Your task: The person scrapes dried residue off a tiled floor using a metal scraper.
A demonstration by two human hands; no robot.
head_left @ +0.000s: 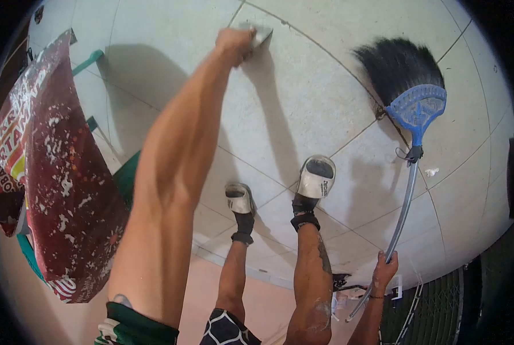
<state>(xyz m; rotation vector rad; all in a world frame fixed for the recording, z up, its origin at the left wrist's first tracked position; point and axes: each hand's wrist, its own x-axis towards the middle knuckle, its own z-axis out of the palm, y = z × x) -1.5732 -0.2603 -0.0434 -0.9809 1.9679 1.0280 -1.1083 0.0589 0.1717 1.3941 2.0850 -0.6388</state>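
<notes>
My left hand [234, 46] reaches far out over the tiled floor, its fingers closed on a flat grey scraper [262, 37] whose blade lies close over a tile. My right hand [386, 267] is wrapped round the lower part of a grey broom handle [405, 218]. At the other end of that handle is the broom's blue plastic head [421, 109], with black bristles [403, 63] fanned out over the tiles. Between the two arms, my feet stand in white slippers [324, 185] with black socks.
At the left, a dark red printed tarpaulin [67, 172] spattered with white hangs over a green plastic frame [88, 62]. A small white scrap [431, 172] lies on the tiled floor [349, 86] near the broom. Dark slatted panels [441, 305] stand at the lower right.
</notes>
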